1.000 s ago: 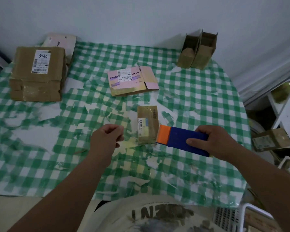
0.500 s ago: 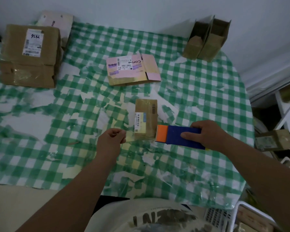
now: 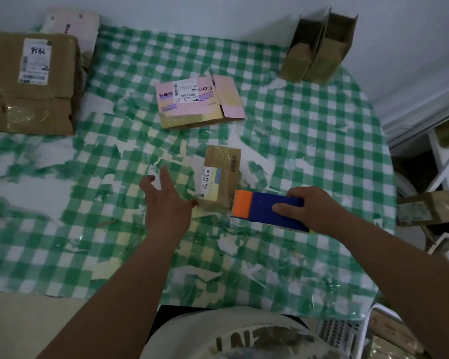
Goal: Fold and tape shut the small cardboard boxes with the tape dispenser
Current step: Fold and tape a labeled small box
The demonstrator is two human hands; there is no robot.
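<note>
Nearby, the tape dispenser (image 3: pixel 268 211) is gripped by the right hand (image 3: pixel 315 211) just beside the small box (image 3: pixel 219 177). Fingers are spread on the left hand (image 3: pixel 165 203); a pink box (image 3: pixel 200 101) lies beyond.

The left hand (image 3: pixel 163 203), curled into a loose fist a second ago, has been opened, its fingers (image 3: pixel 166 177) spread just beside the small box (image 3: pixel 219 177).

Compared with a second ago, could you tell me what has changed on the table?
The left hand has opened its curled fingers, spreading them beside the small box. The right hand keeps gripping the tape dispenser at the box's near end. The box has stayed put.
</note>
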